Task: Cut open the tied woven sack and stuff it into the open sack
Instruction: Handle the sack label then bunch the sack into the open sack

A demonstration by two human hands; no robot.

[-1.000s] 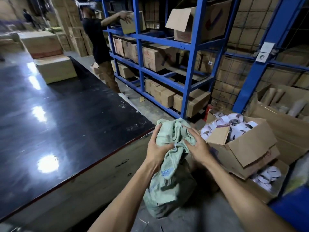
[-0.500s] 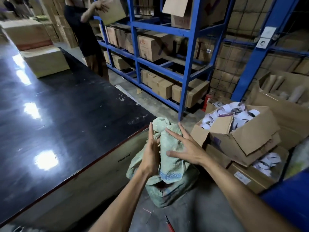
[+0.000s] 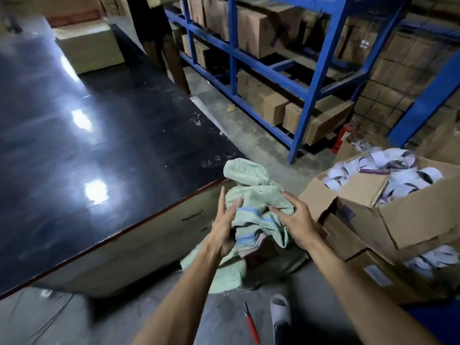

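A crumpled pale green woven sack with a blue stripe sticks up out of the mouth of a second green sack that stands slumped on the floor against the table's corner. My left hand lies flat against the left side of the crumpled sack, fingers straight and apart. My right hand has its fingers curled into the fabric on the right side. A red-handled cutter lies on the floor near my foot.
A glossy black table fills the left. Open cardboard boxes of white and purple rolls stand at the right. Blue shelving with cartons is behind. A person stands at the table's far end. My slipper is below.
The crumpled sack has gone lower into the sack on the floor. My left hand went from gripping to flat. The view tilted down, showing the cutter and my slipper.
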